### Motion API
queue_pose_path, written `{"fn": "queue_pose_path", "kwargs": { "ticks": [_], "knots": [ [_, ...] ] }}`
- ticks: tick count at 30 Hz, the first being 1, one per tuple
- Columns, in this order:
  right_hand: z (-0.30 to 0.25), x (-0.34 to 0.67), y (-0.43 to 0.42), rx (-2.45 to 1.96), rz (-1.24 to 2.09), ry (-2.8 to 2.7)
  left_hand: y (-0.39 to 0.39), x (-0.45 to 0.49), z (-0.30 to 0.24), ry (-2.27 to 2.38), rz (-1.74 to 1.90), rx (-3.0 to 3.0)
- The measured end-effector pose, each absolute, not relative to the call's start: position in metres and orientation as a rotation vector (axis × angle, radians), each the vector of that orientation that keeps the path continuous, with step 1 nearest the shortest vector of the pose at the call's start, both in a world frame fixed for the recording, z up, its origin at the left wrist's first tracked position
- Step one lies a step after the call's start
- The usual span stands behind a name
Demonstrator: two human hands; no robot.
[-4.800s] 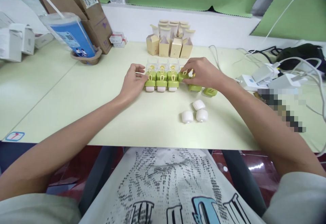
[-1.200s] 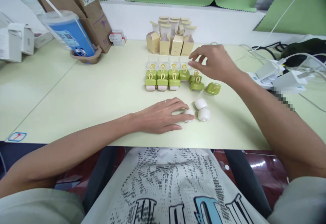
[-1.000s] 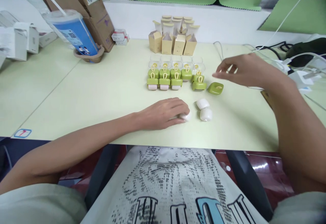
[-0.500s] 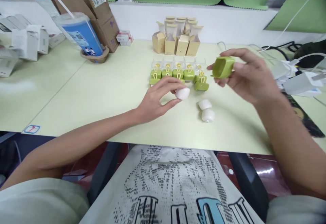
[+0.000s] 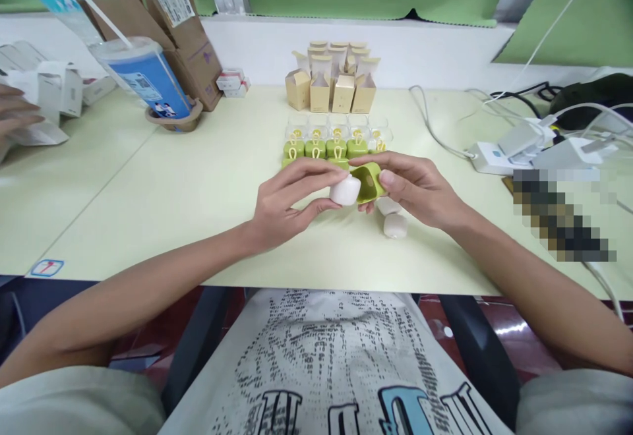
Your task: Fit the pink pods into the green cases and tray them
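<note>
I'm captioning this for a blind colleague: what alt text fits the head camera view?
The left hand holds a white rounded piece at the open side of a green shell held in the right hand, above a pale table. Behind stand rows of green pieces and small tan boxes; two more white pieces lie by the right hand.

My left hand (image 5: 281, 201) pinches the rounded insert (image 5: 345, 191) touching the open shell (image 5: 370, 182) in my right hand (image 5: 418, 188), mid-table (image 5: 198, 178): unit rows (image 5: 326, 148) just behind, cartons (image 5: 329, 89) farther back, loose inserts (image 5: 395, 225) beneath my right hand, cup (image 5: 143, 82) far left, power strip (image 5: 489, 158) right.
</note>
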State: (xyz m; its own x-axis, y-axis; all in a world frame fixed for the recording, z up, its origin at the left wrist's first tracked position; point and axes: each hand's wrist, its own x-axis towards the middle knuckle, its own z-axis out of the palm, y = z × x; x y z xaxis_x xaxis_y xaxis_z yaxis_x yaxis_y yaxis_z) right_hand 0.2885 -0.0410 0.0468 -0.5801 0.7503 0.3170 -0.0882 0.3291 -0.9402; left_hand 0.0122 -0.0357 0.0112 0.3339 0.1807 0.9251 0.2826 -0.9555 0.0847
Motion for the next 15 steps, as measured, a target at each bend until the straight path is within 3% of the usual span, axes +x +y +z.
{"fn": "queue_pose_path", "kwargs": {
  "ticks": [15],
  "knots": [
    [0.0427,0.2779,-0.0499,-0.54,1.316,-1.822,-0.0316,0.0126,0.0103,-0.436,-1.746,-2.383]
  ]
}}
